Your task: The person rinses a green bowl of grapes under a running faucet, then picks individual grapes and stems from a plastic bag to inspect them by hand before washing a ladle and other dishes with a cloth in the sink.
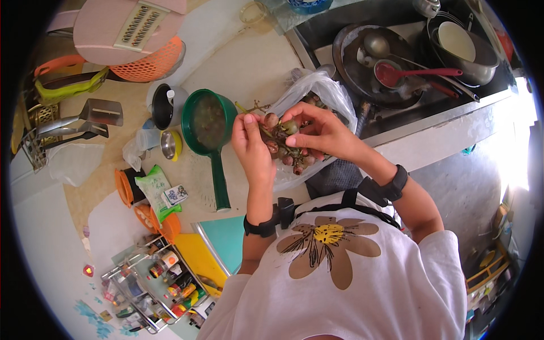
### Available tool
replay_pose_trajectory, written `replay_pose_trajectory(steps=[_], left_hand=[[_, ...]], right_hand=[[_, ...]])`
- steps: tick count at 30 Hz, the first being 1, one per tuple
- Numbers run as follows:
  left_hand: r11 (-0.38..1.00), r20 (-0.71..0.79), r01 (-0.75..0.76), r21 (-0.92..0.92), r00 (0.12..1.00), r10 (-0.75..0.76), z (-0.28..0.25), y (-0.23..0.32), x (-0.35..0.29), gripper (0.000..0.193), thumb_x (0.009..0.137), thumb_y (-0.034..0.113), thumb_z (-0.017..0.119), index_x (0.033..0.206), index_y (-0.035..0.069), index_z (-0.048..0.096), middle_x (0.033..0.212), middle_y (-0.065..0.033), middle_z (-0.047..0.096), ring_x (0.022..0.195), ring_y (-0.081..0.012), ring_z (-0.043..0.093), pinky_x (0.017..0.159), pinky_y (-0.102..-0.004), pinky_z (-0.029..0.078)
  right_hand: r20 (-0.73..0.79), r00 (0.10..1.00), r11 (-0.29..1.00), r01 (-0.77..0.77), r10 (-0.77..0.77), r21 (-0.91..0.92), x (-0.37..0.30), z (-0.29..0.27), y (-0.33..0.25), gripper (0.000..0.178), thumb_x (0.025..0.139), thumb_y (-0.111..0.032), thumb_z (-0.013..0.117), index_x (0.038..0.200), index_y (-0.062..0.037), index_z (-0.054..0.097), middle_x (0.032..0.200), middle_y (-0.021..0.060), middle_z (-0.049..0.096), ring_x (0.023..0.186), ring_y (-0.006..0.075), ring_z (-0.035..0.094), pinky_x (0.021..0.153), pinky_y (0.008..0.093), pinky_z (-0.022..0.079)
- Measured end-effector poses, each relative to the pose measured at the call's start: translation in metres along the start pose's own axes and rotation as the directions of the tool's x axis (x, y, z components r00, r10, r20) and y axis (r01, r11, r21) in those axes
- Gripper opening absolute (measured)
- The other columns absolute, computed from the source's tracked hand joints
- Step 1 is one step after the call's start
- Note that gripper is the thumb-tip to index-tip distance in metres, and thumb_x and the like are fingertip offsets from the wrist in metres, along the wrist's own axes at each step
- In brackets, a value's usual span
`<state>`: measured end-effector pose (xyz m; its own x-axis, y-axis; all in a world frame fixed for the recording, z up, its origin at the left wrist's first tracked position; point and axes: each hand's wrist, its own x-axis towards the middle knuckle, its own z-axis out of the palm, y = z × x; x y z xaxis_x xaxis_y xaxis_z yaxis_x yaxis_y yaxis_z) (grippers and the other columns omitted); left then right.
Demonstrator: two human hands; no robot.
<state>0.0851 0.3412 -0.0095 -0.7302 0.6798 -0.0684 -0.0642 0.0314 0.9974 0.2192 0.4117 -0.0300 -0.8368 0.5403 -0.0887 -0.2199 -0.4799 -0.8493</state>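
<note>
Between my hands is a bunch of small round fruits (298, 160), brownish-purple and green, on thin stems; their exact kind is unclear. My left hand (254, 153) pinches the bunch by its stem, thumb on top. With thumb and fingers, my right hand (328, 134) grips a greenish round fruit (290, 127) at the bunch's upper side. Behind and under the hands, a white plastic bag (341, 96) lies open with more of the fruits inside. To the left, a green long-handled dipper (219, 180) rests on the counter, with murky water and dark greenish pieces in its bowl.
At the right is a stove (391, 126) with a dark pan (345, 51), ladles and stacked pots. Left of the dipper stand a dark-mouthed cup (162, 106), a small metal bowl (169, 145) and a green packet (156, 191). Spatulas (102, 111) hang on the wall; a bottle rack (153, 283) stands lower left.
</note>
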Motion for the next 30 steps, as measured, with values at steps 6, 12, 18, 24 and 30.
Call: replay_pose_trajectory(steps=[6, 12, 18, 24, 30], left_hand=[[0.997, -0.02, 0.0, -0.083, 1.0, -0.001, 0.003, 0.002, -0.003, 0.021, 0.093, 0.02, 0.043, 0.078, 0.005, 0.045, 0.076, 0.0001, 0.047, 0.071, -0.0087, 0.045, 0.067, -0.0225, 0.038], [0.991, -0.173, -0.066, -0.119, 0.984, 0.045, 0.01, -0.001, -0.012, 0.022, 0.094, 0.023, 0.041, 0.08, 0.005, 0.044, 0.077, -0.0008, 0.047, 0.073, -0.0097, 0.046, 0.068, -0.024, 0.039], [0.989, -0.19, -0.121, -0.088, 0.976, 0.103, 0.007, -0.005, -0.016, 0.026, 0.095, 0.026, 0.036, 0.082, 0.005, 0.043, 0.079, -0.0022, 0.046, 0.073, -0.0104, 0.045, 0.069, -0.025, 0.04], [0.979, -0.267, -0.191, -0.074, 0.95, 0.165, 0.01, 0.001, -0.012, 0.024, 0.094, 0.028, 0.039, 0.083, 0.007, 0.042, 0.078, -0.0006, 0.044, 0.07, -0.0096, 0.044, 0.065, -0.0249, 0.04], [0.983, -0.185, -0.15, -0.101, 0.974, 0.13, 0.007, 0.004, -0.011, 0.026, 0.095, 0.027, 0.036, 0.081, 0.006, 0.041, 0.078, -0.001, 0.044, 0.071, -0.0094, 0.043, 0.067, -0.0242, 0.038]], right_hand=[[-0.002, 0.99, 0.99, 0.139, -0.139, 0.035, 0.005, 0.001, 0.024, 0.026, 0.083, -0.013, 0.059, 0.106, -0.0077, 0.049, 0.077, -0.0014, 0.048, 0.048, 0.0038, 0.047, 0.036, 0.0174, 0.036], [-0.043, 0.999, 0.983, -0.015, 0.023, 0.186, -0.003, 0.014, 0.018, 0.023, 0.087, -0.013, 0.054, 0.108, -0.0057, 0.046, 0.088, 0.0018, 0.053, 0.064, 0.0049, 0.052, 0.041, 0.0166, 0.042], [-0.098, 0.993, 0.978, 0.09, -0.072, 0.191, -0.004, 0.025, 0.021, 0.022, 0.088, -0.011, 0.051, 0.108, -0.006, 0.043, 0.094, 0.0041, 0.05, 0.063, 0.0065, 0.052, 0.04, 0.0177, 0.042], [-0.168, 0.982, 0.916, 0.148, -0.09, 0.372, -0.006, 0.027, 0.018, 0.025, 0.086, -0.008, 0.054, 0.107, -0.0056, 0.041, 0.095, 0.0059, 0.051, 0.061, 0.0094, 0.054, 0.038, 0.0203, 0.044], [-0.02, 0.998, 0.944, 0.063, -0.06, 0.324, -0.009, 0.017, 0.017, 0.024, 0.081, -0.004, 0.06, 0.101, -0.0046, 0.045, 0.087, 0.0025, 0.052, 0.06, 0.0078, 0.054, 0.038, 0.02, 0.044]])
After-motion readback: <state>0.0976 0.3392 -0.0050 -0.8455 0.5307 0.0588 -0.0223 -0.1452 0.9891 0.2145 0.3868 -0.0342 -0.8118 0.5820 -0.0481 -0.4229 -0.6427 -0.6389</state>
